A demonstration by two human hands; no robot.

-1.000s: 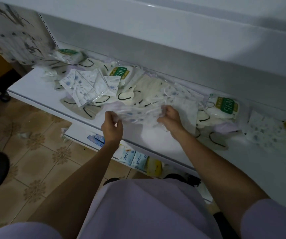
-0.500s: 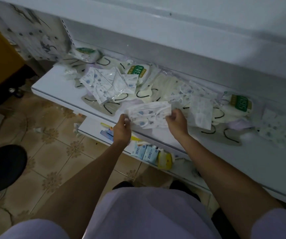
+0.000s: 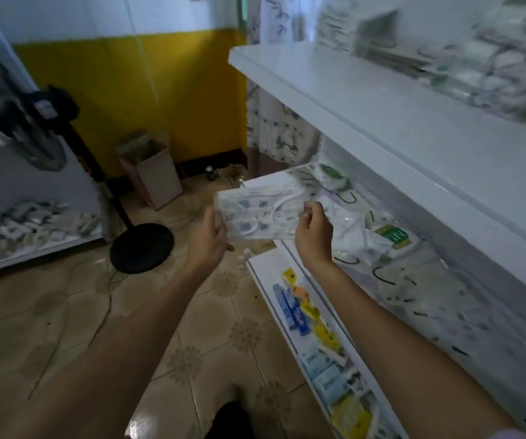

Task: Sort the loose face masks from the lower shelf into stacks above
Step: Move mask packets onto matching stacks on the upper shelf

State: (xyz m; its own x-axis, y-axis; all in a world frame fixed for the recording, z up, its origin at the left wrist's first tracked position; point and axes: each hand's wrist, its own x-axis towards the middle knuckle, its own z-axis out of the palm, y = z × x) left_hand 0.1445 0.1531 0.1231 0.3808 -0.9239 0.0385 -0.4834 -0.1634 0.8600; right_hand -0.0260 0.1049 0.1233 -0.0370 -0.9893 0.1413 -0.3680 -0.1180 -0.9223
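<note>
Small retail shop, pharmacy or general-goods kind. White tiered display shelving along right side. Stacks of wrapped face masks on top tier, blurred. Loose wrapped masks and green-labelled N95 packs crowd tier below. Blue toothpaste-like boxes, ZERO packets and yellow packets line bottom tier. Second white counter at left, heaped with small packets. Patterned tile floor, pedestal fan, cardboard box by yellow wall.

The mask packet is between left hand and right hand, left of loose masks on the lower shelf.
</note>
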